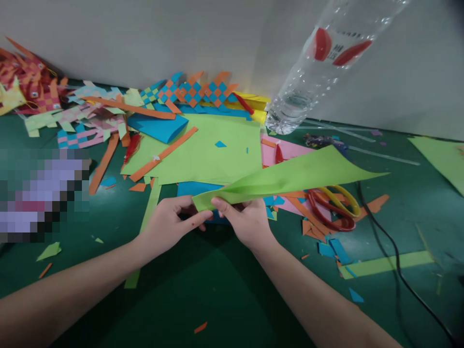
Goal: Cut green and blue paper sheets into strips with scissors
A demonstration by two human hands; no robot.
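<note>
A light green sheet of paper [286, 176] is held up above the table, folded at its left end and flaring out to a point on the right. My left hand [174, 220] pinches the folded left end between thumb and fingers. Just beside it, my right hand [246, 217] is closed on the same sheet, its thumb lying on top and its other fingers underneath. Beyond the hands lie flat green sheets [217, 150] with blue paper partly under them. Scissors with red and yellow handles [331, 208] rest right of my right hand, their blades hidden.
A clear plastic bottle [319, 72] leans at the back right. Woven paper fish [192, 92] and paper strips [79, 121] pile up along the wall. A pixelated phone-like object [39, 193] stands at left. A black cable [397, 251] crosses the right side; paper scraps [333, 249] are scattered.
</note>
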